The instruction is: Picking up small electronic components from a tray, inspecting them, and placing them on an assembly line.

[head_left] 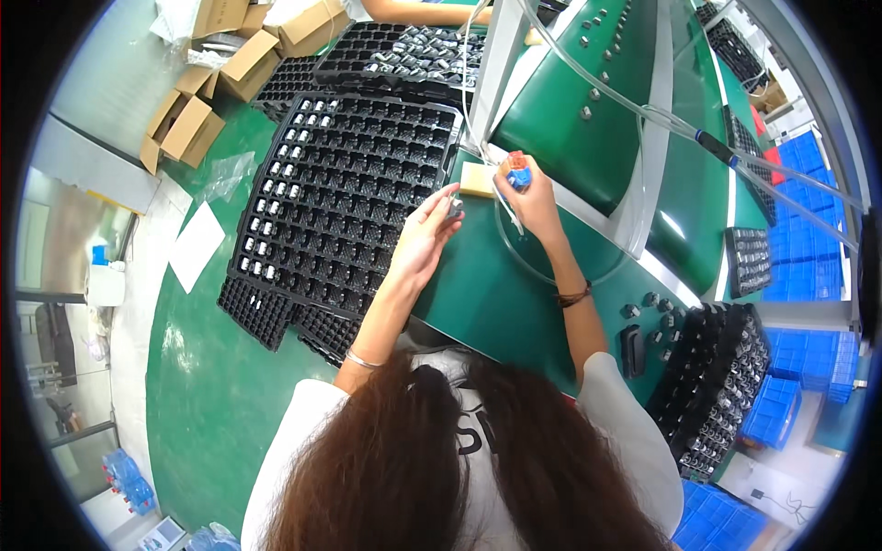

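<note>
My left hand [424, 241] is closed with a small grey metal part [454, 208] between its fingertips, over the near left edge of the green work surface [482, 294]. Gripped in my right hand [537, 200] is a small blue-and-orange hand tool [519, 173], a short way right of the metal part. Its exact kind is partly hidden by my fingers. Between the hands, slightly farther off, lies a yellow block [477, 180]. To the left sits a large black tray [349, 184] with many pockets; small silver parts [292, 169] fill some along its left side.
Behind the tray, another black tray [413, 57] carries silver parts. A clear hose [560, 281] loops beside my right forearm. Loose parts [654, 312] lie right, near a filled black tray [721, 386]. A green conveyor belt [588, 69] runs ahead. Another person's arm [418, 12] shows at the top.
</note>
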Available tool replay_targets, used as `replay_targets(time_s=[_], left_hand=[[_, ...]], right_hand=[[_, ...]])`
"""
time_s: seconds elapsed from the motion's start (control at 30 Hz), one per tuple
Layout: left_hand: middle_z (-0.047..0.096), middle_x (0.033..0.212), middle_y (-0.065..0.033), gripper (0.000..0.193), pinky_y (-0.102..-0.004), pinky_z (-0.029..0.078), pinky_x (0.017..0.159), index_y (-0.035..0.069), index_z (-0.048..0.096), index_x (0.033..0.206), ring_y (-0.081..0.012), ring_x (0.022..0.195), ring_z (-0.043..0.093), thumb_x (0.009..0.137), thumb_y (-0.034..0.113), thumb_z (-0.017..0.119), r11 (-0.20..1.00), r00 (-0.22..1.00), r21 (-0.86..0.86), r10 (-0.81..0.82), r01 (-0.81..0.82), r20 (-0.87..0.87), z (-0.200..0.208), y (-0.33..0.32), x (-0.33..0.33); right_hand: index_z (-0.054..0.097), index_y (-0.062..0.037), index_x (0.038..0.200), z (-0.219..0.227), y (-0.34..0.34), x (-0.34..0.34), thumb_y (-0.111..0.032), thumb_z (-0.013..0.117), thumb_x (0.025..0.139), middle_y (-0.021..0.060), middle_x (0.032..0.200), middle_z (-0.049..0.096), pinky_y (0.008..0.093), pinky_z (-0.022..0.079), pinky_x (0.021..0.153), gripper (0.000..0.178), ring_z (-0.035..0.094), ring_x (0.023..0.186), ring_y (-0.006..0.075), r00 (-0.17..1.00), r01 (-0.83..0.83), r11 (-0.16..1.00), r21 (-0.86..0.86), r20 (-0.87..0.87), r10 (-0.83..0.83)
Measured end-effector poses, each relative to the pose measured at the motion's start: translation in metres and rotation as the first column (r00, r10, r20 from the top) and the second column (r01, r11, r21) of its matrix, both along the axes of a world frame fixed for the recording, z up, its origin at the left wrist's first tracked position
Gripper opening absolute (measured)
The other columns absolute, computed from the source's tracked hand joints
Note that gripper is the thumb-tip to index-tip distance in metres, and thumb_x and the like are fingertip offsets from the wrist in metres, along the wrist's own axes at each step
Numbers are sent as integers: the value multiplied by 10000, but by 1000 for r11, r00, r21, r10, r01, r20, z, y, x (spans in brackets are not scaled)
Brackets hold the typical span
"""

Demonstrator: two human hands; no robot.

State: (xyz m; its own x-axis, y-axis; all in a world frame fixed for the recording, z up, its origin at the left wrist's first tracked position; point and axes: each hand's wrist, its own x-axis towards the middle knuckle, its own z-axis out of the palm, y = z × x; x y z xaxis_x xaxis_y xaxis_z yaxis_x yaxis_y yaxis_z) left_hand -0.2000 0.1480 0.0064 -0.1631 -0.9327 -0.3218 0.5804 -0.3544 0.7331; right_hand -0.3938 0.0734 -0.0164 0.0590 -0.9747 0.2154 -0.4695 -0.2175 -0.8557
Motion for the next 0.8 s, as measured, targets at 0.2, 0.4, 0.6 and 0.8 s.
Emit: replay_targets(time_s=[0.2,0.4,0.6,0.8], left_hand=[[585,1061,-22,351,-209,465,813,73,491,1251,-106,928,568,922,188,530,998,999,57,25,-23,-27,4,9,10],[624,1019,-26,295,-192,466,810,36,551,1172,-95,917,583,909,170,552,999,999,25,28,-28,-21,-7,10,3],[629,1009,-21,286,-204,457,833,17,571,1147,-98,916,584,906,171,556,999,999,-37,6,-8,-53,-11,0,-12],[618,1034,-18,294,-198,456,806,18,573,1160,-62,888,566,895,146,572,996,999,-92,12,-9,34,4,-1,-21]], right_hand=[[569,-45,1013,-1,-71,-70,-247,635,816,139,782,632,311,483,647,290,635,704,220,918,364,909,-203,-87,-387],[556,-62,1067,-24,-108,-119,-391,604,790,193,893,641,407,467,790,432,597,882,396,787,509,837,-201,-286,-547],[541,-46,1030,9,-71,-86,-307,615,826,123,821,634,336,477,676,339,626,742,244,892,449,847,-285,83,-445],[549,-39,1079,12,13,-10,-179,537,887,18,959,589,206,468,703,238,579,826,78,766,-50,969,242,631,-118]])
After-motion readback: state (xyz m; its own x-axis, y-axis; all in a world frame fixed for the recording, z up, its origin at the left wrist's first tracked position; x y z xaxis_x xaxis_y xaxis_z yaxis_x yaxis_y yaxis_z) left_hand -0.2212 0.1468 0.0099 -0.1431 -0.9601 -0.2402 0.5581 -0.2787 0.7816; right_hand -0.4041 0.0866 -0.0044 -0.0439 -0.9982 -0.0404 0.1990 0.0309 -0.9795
